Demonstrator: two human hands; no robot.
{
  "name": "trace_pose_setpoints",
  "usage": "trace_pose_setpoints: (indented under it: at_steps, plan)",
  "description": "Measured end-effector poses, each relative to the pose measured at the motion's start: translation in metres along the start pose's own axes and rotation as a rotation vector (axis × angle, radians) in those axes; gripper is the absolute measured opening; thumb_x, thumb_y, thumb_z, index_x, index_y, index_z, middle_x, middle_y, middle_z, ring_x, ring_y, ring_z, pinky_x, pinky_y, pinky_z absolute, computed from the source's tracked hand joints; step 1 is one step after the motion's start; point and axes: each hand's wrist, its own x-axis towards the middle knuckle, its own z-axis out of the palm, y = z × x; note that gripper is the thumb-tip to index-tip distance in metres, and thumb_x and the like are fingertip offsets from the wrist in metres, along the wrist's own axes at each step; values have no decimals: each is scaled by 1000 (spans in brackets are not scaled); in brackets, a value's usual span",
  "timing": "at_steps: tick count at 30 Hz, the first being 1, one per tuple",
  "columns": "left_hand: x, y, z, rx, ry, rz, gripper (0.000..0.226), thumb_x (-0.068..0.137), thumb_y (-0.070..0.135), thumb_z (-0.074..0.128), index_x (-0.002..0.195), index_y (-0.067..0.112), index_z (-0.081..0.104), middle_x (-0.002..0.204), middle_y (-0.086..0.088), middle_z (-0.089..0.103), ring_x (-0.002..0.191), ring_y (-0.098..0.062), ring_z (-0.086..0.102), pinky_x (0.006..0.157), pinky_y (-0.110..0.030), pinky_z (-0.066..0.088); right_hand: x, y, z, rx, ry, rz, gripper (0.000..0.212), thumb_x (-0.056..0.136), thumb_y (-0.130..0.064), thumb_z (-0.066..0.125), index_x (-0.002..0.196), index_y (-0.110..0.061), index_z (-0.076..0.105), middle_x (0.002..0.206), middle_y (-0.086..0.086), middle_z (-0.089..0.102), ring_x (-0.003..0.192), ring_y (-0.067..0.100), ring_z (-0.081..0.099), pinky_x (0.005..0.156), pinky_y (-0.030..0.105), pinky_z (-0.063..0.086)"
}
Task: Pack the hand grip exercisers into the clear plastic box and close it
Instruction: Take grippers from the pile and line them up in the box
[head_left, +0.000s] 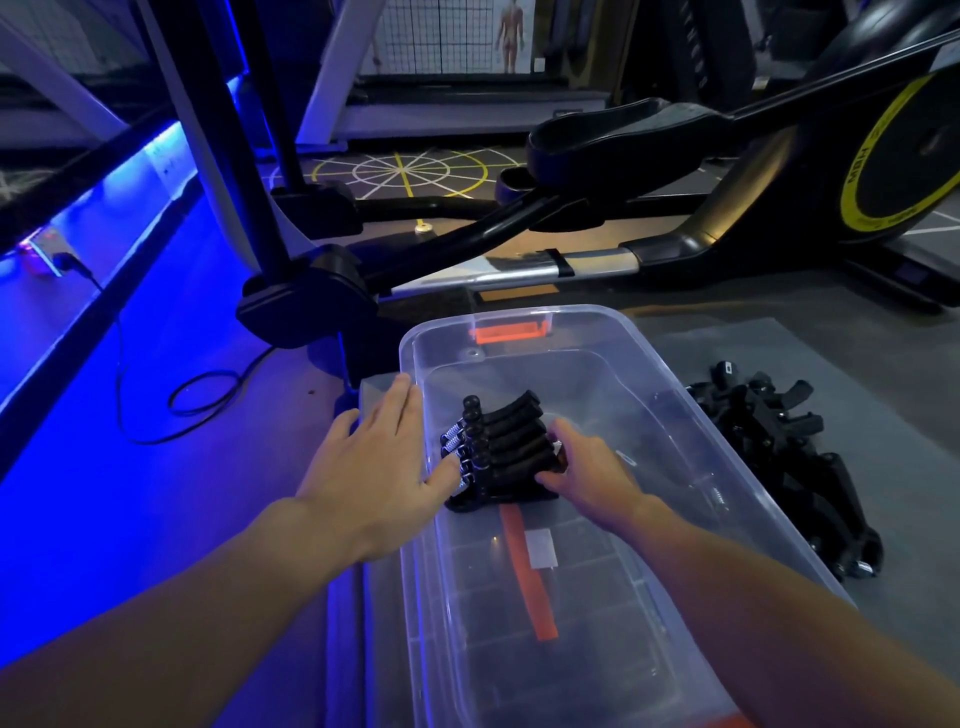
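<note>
- A row of exercisers (506, 447) lies nested side by side inside the clear box (717, 467). Black curved handles line up and steel coil springs point toward the left wall, packed tight, apparently to save room.
- The right hand (587, 473), inside the box, curls its fingers round the handle ends.
- The left hand (374, 457) lies flat over the left rim with fingers straight and thumb at the springs. The two hands seem to be squaring the row between them.
- The box is thin see-through plastic with rounded corners and an orange latch (506, 332) at its far end. It has no lid on.
- A pile of exercisers (779, 452) lies tangled on the grey mat (753, 343) just right of the box, yet to be packed.
- An exercise machine (779, 171) stands behind, and blue light washes the floor (156, 415) at left.
</note>
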Motion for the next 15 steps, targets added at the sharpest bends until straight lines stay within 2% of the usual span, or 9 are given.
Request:
trace_pose_setpoints:
  at_steps: [3, 7, 11, 13, 15]
  plan:
    - [-1, 0, -4, 4, -20, 6, 103, 70, 67, -4, 155, 8, 4, 164, -4, -4, 144, -16, 22, 114, -34, 20, 0, 1, -1, -2, 5, 2, 36, 78, -28, 74, 92, -29, 41, 70, -13, 50, 69, 16, 52, 59, 33, 42]
    - [-3, -2, -10, -13, -57, 17, 107, 66, 69, -1, 156, 10, -1, 164, -1, -9, 147, -14, 15, 117, -33, 16, 0, -2, -1, -8, 2, 6, 37, 78, -28, 74, 93, -28, 41, 71, -13, 50, 68, 16, 52, 60, 33, 43]
    - [-3, -2, -13, -14, -70, 24, 108, 65, 71, 0, 155, 11, -1, 164, 0, -10, 146, -13, 17, 117, -34, 17, 0, -3, -2, -16, -13, 34, 38, 79, -29, 74, 96, -28, 40, 71, -13, 50, 68, 16, 53, 60, 32, 42]
    - [-2, -1, -15, -3, -72, 24, 109, 64, 71, 1, 155, 10, 1, 164, -1, -8, 146, -13, 17, 116, -35, 19, 1, -3, -4, -4, -32, 58, 39, 77, -29, 75, 99, -27, 43, 75, -11, 53, 70, 17, 55, 62, 33, 43]
    - [-1, -1, -17, 18, -60, 22, 108, 64, 71, 3, 153, 9, 11, 162, -3, 4, 144, -15, 20, 112, -35, 23, 1, -3, -7, 5, -60, 72, 42, 76, -27, 75, 106, -26, 46, 78, -13, 52, 73, 16, 54, 63, 32, 41]
